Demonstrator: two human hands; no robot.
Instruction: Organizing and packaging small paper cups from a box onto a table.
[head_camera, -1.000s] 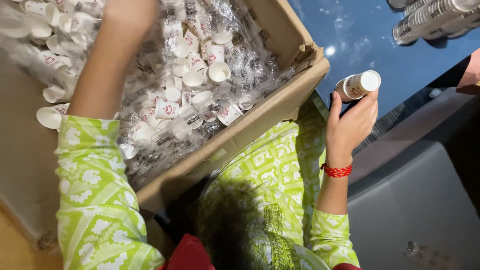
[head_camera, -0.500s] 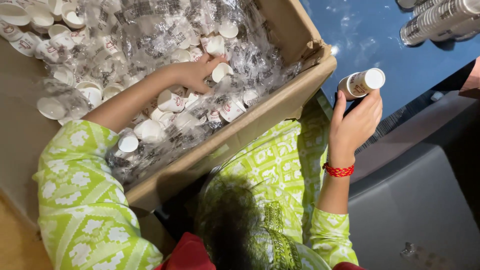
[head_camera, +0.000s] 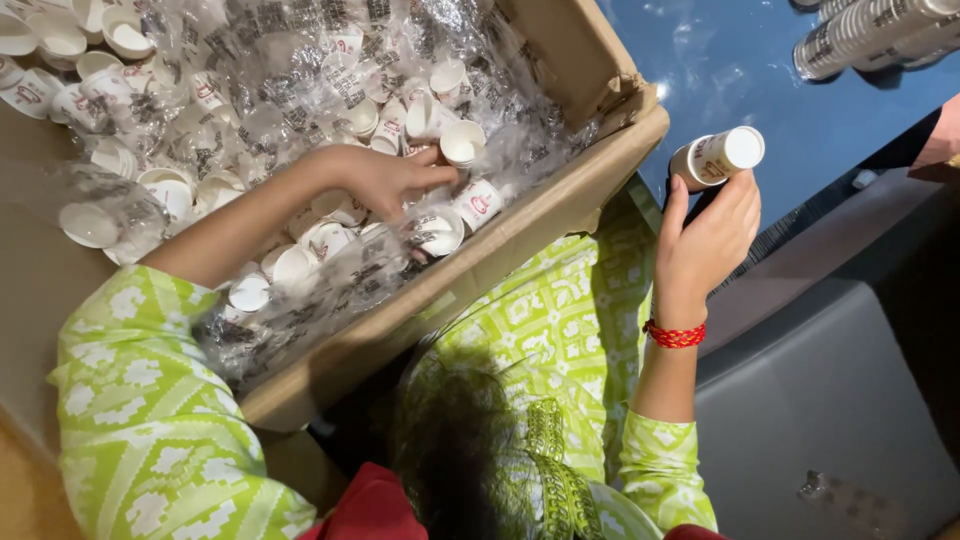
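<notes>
My left hand (head_camera: 385, 180) reaches into a large cardboard box (head_camera: 560, 205) filled with small white paper cups lying loose among clear plastic wrap. Its fingertips pinch one upright paper cup (head_camera: 462, 143) near the box's right wall. My right hand (head_camera: 710, 235), with a red thread band at the wrist, is raised outside the box to the right. It grips a short stack of the same paper cups (head_camera: 718, 158), held on its side. Both arms wear light green patterned sleeves.
A dark blue glossy surface (head_camera: 740, 70) lies beyond the box, with long stacks of cups (head_camera: 870, 35) lying at the top right. Another person's hand (head_camera: 945, 135) shows at the right edge. A grey surface (head_camera: 830, 400) is at lower right.
My left arm has drawn back from deep in the box towards its right wall and closed its fingers on one cup. My right hand with the stack has barely moved.
</notes>
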